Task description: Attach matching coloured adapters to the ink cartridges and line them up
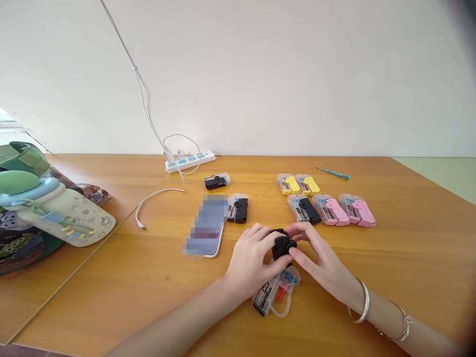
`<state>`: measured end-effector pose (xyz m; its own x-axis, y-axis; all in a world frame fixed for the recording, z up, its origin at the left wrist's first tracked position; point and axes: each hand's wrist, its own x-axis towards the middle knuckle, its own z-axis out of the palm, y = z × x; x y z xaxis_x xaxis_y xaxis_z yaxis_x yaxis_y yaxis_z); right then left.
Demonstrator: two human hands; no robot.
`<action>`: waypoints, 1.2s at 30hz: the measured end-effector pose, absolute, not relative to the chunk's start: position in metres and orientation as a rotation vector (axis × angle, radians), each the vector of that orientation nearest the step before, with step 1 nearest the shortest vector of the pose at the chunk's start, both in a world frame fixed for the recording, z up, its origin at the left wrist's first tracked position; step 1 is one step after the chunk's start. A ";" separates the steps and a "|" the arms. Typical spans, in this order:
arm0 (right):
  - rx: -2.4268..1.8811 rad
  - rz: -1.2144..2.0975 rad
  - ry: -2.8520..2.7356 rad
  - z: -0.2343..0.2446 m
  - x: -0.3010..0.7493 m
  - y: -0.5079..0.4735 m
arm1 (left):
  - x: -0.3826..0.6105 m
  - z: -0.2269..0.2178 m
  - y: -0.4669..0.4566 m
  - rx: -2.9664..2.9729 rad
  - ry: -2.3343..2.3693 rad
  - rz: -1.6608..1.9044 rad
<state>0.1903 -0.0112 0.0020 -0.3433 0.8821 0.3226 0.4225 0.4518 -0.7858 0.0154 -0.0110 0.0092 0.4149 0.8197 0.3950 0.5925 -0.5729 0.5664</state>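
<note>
A small black plastic piece (281, 248) with a round knob is held up between my two hands. My left hand (250, 254) grips it from the left, thumb below and fingers over the top. From the right, my right hand (319, 259) pinches at the knob with thumb and fingers. Directly under them on the table lies a clear mini water gun (273, 295) with black lettering, a red trigger and a clear looped tube. My hands partly cover the black piece, and its upper end overlaps the gun in view.
Yellow (292, 184), black (304, 209) and pink mini water guns (332, 210) stand at the back right. A turquoise screwdriver (336, 173) lies behind them. Two black guns (238, 208) and a phone (211, 233) are left of centre. A power strip (191, 161), cable and bottle (74, 213) are further left.
</note>
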 end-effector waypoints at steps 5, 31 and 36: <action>-1.068 0.899 -1.907 0.007 0.193 -0.008 | 0.013 0.008 -0.008 2.429 1.169 0.898; -0.803 1.878 -0.834 -0.003 0.206 0.018 | 0.001 0.018 0.000 2.052 0.833 0.523; -0.790 1.898 -0.916 -0.005 0.208 0.018 | 0.002 0.011 0.003 1.735 0.932 0.658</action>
<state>0.2080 0.0185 -0.0046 -0.4283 0.8883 -0.1661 -0.4227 -0.3594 -0.8320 0.0017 0.0025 0.0115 0.5519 0.8339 0.0005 0.2790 -0.1852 0.9423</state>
